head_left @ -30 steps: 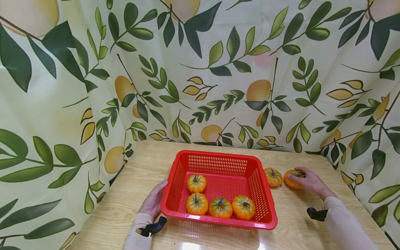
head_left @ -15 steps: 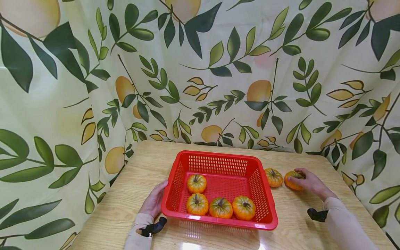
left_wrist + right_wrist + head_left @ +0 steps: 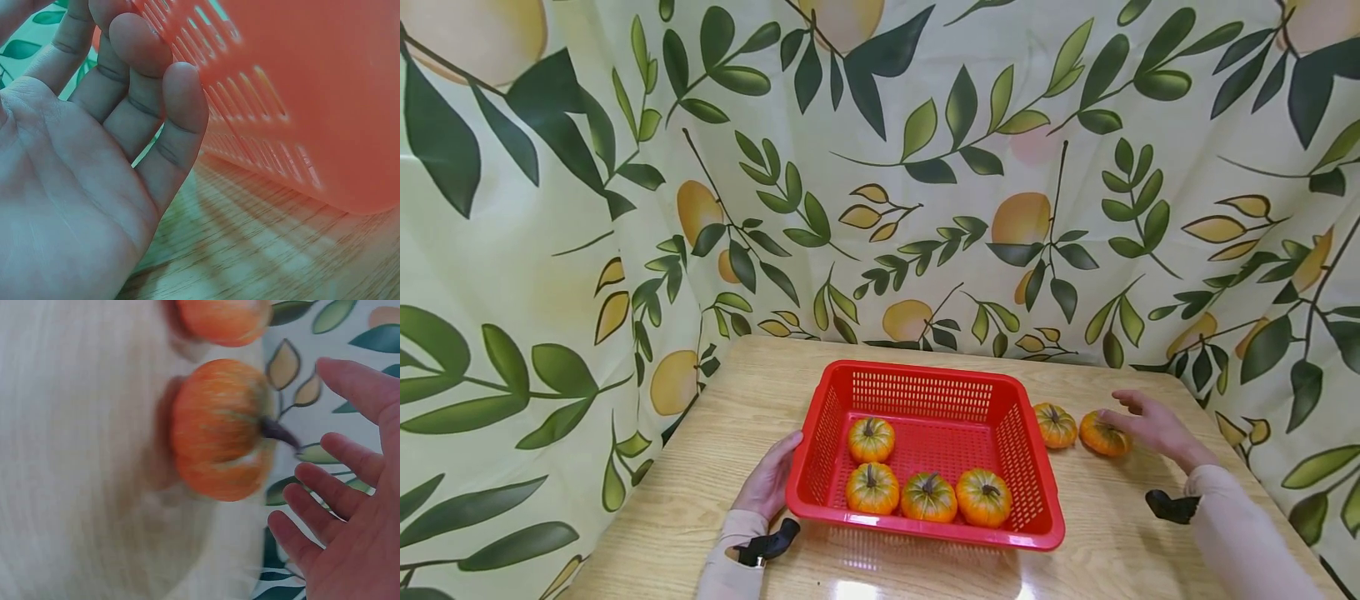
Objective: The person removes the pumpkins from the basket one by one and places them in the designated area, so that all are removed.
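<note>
My left hand (image 3: 767, 479) rests at the left side of a red plastic basket (image 3: 925, 371), its fingertips (image 3: 184, 84) against the slotted outer wall. Inside the basket lie several small orange pumpkins, one (image 3: 871, 440) behind a front row with another pumpkin (image 3: 985, 497) at its right end. My right hand (image 3: 1157, 429) hovers with spread fingers by a pumpkin (image 3: 1105, 437) on the table, right of the basket. In the right wrist view, that pumpkin (image 3: 222, 431) with its dark stem stands apart from the fingers. A second loose pumpkin (image 3: 1056, 426) sits between it and the basket.
The light wooden table (image 3: 760, 375) carries everything. Behind it and along both sides hangs a cloth (image 3: 925, 208) printed with leaves and fruit. Each wrist wears a dark strap mount, the left mount (image 3: 767, 546) close to the basket's front left corner.
My right hand has drawn back up and to the right from the outer pumpkin, its fingers opening wider. The pumpkin stays on the table; the left hand and basket hold still.
</note>
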A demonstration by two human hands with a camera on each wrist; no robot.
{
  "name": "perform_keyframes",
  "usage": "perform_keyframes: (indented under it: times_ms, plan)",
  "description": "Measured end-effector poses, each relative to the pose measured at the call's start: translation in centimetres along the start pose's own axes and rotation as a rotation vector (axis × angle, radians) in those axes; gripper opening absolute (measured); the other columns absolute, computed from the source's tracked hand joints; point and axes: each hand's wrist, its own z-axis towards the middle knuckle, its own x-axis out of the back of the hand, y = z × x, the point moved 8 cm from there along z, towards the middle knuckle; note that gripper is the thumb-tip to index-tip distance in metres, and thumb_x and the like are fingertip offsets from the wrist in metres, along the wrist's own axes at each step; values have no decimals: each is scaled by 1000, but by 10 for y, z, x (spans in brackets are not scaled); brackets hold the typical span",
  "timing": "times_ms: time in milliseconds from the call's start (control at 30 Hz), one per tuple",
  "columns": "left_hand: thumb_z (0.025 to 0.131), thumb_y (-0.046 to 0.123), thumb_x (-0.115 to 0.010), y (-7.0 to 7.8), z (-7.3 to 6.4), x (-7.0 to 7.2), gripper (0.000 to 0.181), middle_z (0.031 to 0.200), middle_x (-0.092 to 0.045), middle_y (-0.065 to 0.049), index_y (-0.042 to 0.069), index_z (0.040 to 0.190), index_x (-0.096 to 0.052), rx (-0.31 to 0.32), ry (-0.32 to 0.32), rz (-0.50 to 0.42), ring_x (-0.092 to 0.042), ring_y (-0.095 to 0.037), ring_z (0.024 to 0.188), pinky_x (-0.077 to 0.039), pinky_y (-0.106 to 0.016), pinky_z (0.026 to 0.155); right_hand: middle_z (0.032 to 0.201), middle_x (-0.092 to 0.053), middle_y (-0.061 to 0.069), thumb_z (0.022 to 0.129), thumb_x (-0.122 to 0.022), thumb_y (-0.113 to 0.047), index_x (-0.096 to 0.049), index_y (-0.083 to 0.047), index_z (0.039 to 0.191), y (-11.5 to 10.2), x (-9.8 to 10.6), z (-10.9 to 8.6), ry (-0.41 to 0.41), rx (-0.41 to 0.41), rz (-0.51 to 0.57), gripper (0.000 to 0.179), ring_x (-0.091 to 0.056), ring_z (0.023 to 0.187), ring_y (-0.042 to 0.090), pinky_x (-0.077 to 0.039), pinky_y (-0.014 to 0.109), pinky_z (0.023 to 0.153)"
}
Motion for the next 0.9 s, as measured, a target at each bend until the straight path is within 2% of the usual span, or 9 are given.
perform_keyframes:
  times_ms: [233,467,600,767,900]
  plan:
    - [110,26,-35,0,2,1,37,113,-76,6,20,118,-71,-18,-4,-5,-71,-9,105,-57,-27,95,149,-32,43,104,-49,-49,-28,15,148,-21,24,-6,50,64,62,80,-34,132,60,-37,75,101]
    - [111,25,-35,0,1,1,37,114,-75,6,20,118,-71,-18,-16,-25,-70,-9,107,-56,-28,97,153,-38,34,101,-49,-59,-31,1,154,-57,39,-11,91,91,100,81,-38,135,54,-40,74,97]
    - [111,25,-35,0,1,0,36,115,-75,6,20,120,-70,-21,-23,-39,-69,-9,109,-55,-28,98,155,-39,28,101,-50,-58,-32,-7,155,-85,40,-15,82,134,135,77,-38,137,51,-40,73,98]
    - [111,24,-35,-1,1,0,36,115,-75,6,19,119,-70,-19,-24,-46,-69,-9,108,-55,-27,98,153,-43,25,103,-53,-47,-36,-5,153,-117,34,-18,85,215,220,67,-44,133,45,-45,66,100]
    - [111,23,-34,-2,1,1,37,114,-75,6,20,118,-70,-19,-21,-40,-69,-8,107,-56,-27,97,151,-46,24,103,-55,-46,-39,-6,152,-140,28,-14,94,248,259,65,-45,135,44,-42,68,104]
